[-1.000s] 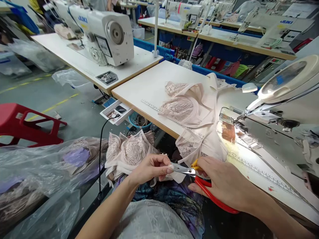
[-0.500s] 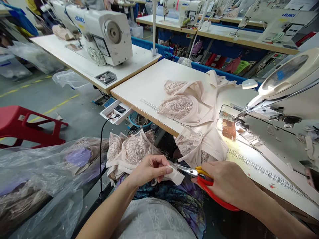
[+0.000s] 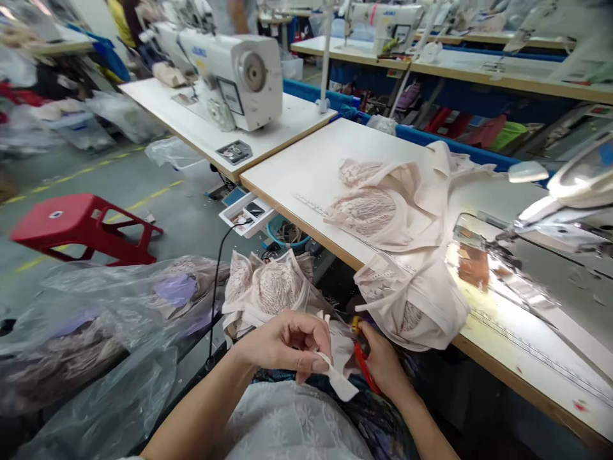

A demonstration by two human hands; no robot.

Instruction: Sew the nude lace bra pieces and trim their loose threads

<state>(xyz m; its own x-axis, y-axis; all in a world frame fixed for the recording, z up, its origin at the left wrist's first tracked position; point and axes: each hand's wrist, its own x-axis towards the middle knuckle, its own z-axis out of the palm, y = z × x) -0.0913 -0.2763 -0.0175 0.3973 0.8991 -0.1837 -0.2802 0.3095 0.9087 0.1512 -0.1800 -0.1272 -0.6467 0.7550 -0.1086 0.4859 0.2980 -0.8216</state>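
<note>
My left hand pinches a pale strip of fabric between thumb and fingers, its loose end hanging to the right. In my right hand are scissors with red and yellow handles; their blades are mostly hidden beside cream cloth. Behind my left hand, a beige lace bra lies over my lap. Another lace bra piece hangs over the table's front edge above my right hand. Further back on the white table, a joined lace bra lies spread.
At the right stand a lit sewing machine and a magnifier lamp. A second sewing machine is at the back left. A red stool, plastic bags of garments, an open drawer and a black cable occupy the left side.
The scissors have moved down and away from the strip, toward the lap, with my right hand. My left hand has lowered a little, keeping the strip. The view has turned left.
</note>
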